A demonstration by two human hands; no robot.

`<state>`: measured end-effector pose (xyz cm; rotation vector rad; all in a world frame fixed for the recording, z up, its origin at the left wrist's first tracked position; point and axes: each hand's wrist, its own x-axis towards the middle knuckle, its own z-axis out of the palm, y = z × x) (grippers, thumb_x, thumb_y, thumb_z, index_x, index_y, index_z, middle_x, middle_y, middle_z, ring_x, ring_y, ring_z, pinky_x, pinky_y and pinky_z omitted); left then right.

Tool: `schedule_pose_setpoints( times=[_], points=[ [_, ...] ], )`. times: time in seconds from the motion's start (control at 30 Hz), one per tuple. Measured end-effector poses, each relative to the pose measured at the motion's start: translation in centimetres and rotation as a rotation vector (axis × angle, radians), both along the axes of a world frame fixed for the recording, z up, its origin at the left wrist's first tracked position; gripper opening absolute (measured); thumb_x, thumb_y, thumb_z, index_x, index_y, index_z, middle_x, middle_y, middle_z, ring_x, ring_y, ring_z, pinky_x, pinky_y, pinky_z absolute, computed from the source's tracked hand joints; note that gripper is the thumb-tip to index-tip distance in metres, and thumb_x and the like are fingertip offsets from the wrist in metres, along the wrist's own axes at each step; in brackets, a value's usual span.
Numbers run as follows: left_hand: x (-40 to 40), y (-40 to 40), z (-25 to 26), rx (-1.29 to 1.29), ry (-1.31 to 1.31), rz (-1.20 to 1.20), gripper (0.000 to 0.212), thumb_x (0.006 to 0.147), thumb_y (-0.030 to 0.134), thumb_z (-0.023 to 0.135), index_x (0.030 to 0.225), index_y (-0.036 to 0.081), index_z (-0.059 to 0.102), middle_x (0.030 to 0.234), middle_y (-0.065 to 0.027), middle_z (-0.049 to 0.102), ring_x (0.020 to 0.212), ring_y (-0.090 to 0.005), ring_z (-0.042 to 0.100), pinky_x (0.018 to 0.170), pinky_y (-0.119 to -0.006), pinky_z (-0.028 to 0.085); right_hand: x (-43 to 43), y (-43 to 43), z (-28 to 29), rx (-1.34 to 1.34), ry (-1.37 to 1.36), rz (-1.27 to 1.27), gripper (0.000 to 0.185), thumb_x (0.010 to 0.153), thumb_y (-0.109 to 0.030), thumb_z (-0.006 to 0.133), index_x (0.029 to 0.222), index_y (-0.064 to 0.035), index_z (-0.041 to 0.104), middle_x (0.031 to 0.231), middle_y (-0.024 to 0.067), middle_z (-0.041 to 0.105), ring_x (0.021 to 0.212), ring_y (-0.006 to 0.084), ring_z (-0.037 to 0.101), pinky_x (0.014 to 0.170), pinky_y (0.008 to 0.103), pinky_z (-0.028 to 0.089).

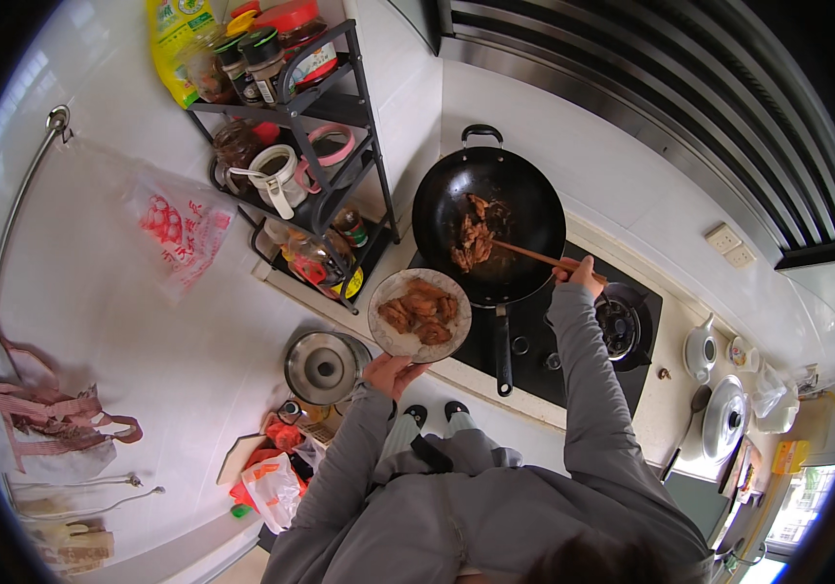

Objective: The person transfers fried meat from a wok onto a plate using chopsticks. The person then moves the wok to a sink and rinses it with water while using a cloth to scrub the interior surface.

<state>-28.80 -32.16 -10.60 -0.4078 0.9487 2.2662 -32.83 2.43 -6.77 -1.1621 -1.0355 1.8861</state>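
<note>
My left hand [391, 375] grips the near rim of a patterned plate [401, 349], which holds several browned pieces of meat [424, 306]. The plate is beside the near left side of a black wok [534, 212]. In my right hand [579, 277] is a pair of wooden chopsticks [527, 252], reaching over the wok's rim. Their tips touch browned meat [473, 237] lying on the left of the wok's inside. Some dark sauce coats the wok around it. The long wok handle [503, 350] points toward me.
A black spice rack [379, 182] with jars and bottles stands left of the wok. Right of it is a second burner [618, 325]. A white teapot [700, 350] and a pot lid [725, 416] sit farther right. The range hood [622, 109] hangs above.
</note>
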Motion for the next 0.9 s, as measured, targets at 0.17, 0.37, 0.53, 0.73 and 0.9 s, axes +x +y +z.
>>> schedule_pose_setpoints(
  times=[0.17, 0.37, 0.53, 0.73, 0.9],
  points=[
    [-1.2, 1.6, -0.1, 0.045, 0.067, -0.036, 0.038, 0.078, 0.002, 0.049, 0.113, -0.008, 0.041, 0.107, -0.0195, 0.051, 0.097, -0.0318, 0.053, 0.085, -0.039, 0.048, 1.8, -2.0, 6.5, 0.119, 0.06, 0.191, 0.047, 0.086, -0.033, 0.045, 0.06, 0.006, 0.053, 0.055, 0.0158, 0.055, 0.034, 0.0167, 0.046, 0.028, 0.0221, 0.031],
    [-1.6, 2.6, 2.3, 0.084, 0.131, -0.137, 0.037, 0.08, 0.004, 0.049, 0.114, -0.008, 0.039, 0.111, -0.0219, 0.048, 0.102, -0.0321, 0.05, 0.089, -0.039, 0.045, 4.2, -7.9, 12.6, 0.426, 0.051, 0.495, 0.049, 0.086, -0.037, 0.047, 0.058, 0.0019, 0.054, 0.048, 0.0103, 0.053, 0.029, 0.0118, 0.043, 0.026, 0.0209, 0.029],
    [-1.6, 3.3, 1.9, 0.017, 0.164, -0.191, 0.038, 0.08, 0.004, 0.049, 0.114, -0.009, 0.039, 0.111, -0.0215, 0.048, 0.099, -0.0322, 0.052, 0.087, -0.039, 0.046, 4.9, -10.6, 13.4, 0.583, 0.0, 0.839, 0.041, 0.086, -0.03, 0.05, 0.061, 0.0029, 0.057, 0.044, 0.0061, 0.051, 0.03, 0.0084, 0.044, 0.028, 0.0199, 0.033],
    [-0.7, 2.9, 1.3, 0.076, 0.161, -0.18, 0.037, 0.081, 0.004, 0.048, 0.113, -0.011, 0.039, 0.111, -0.0226, 0.048, 0.099, -0.0324, 0.052, 0.087, -0.039, 0.046, 5.9, -9.8, 15.0, 0.567, 0.048, 0.87, 0.026, 0.082, -0.015, 0.057, 0.065, 0.0058, 0.057, 0.05, 0.008, 0.054, 0.034, 0.0109, 0.05, 0.03, 0.0212, 0.038],
    [0.3, 1.6, 2.0, 0.06, 0.143, -0.169, 0.037, 0.081, 0.005, 0.048, 0.113, -0.011, 0.04, 0.11, -0.0223, 0.049, 0.1, -0.0311, 0.052, 0.087, -0.037, 0.046, 7.4, -4.7, 13.2, 0.516, 0.09, 0.51, 0.03, 0.082, -0.02, 0.057, 0.068, 0.0057, 0.059, 0.05, 0.0098, 0.054, 0.031, 0.0127, 0.046, 0.028, 0.0215, 0.034]
  ],
)
